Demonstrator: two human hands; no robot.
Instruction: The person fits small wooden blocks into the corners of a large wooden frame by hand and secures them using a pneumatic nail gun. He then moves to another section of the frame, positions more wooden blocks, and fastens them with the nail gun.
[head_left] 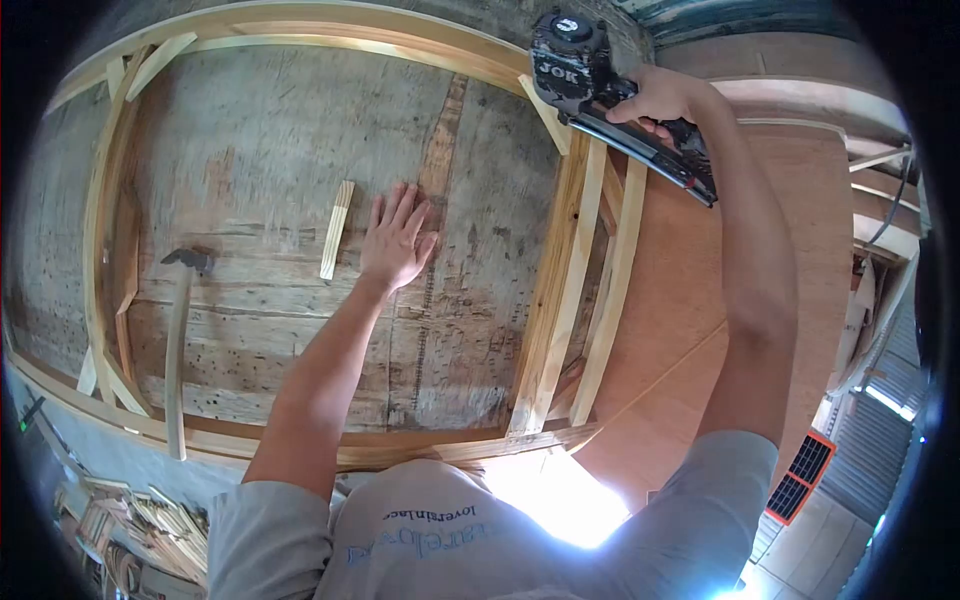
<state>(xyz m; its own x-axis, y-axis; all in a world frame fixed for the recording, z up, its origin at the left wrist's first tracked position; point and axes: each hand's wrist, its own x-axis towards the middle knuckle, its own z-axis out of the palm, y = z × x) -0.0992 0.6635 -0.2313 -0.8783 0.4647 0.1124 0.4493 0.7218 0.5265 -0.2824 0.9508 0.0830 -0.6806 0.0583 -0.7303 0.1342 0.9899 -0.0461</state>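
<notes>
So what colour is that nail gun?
The nail gun is mostly black, with a red strip along its long bar; head view.

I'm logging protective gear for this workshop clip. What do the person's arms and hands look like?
Both hands are bare: no gloves on the left hand or the right hand, and no watch, ring or wristband shows. The arms are uncovered up to short light grey sleeves of a T-shirt with blue lettering on the chest.
</notes>
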